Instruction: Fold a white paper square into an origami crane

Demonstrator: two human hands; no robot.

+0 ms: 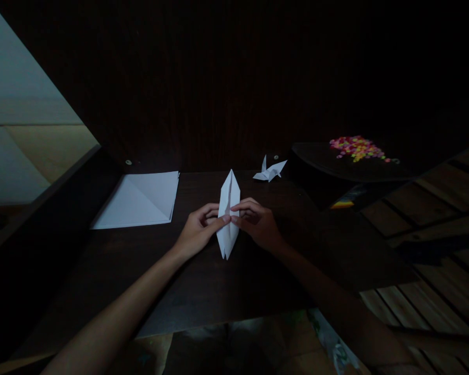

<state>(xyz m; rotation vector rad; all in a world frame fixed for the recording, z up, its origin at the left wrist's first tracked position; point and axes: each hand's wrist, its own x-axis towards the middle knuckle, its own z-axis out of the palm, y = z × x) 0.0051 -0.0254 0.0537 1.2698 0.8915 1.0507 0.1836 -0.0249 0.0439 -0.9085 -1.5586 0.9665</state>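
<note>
I hold one folded paper piece (pixel 227 234) between my left hand (pixel 197 229) and my right hand (pixel 260 224), straight ahead of me. Its long axis runs away from my body: a single point at the far end, beyond my fingers, and two small tips at the near end. A seam follows that axis, and my thumbs come together across it, close to mid-length. Neither hand is nearer; each touches its own side edge. Both are closed on the paper, thumbs on the face towards me; how my hindmost fingers sit behind it I cannot tell. Nor can I tell whether the piece rests on the dark tabletop (pixel 203 291) beneath.

Counting the rest around my grip: to its left, well apart, one stack of white sheets (pixel 140 200), their number hidden, with a diagonal crease on the top one. Beyond my right hand, one small paper bird (pixel 271 171). Farther right, one heap of bright bits (pixel 357 148), pink and yellow, too small to count, on one curved shelf (pixel 312 156).
</note>
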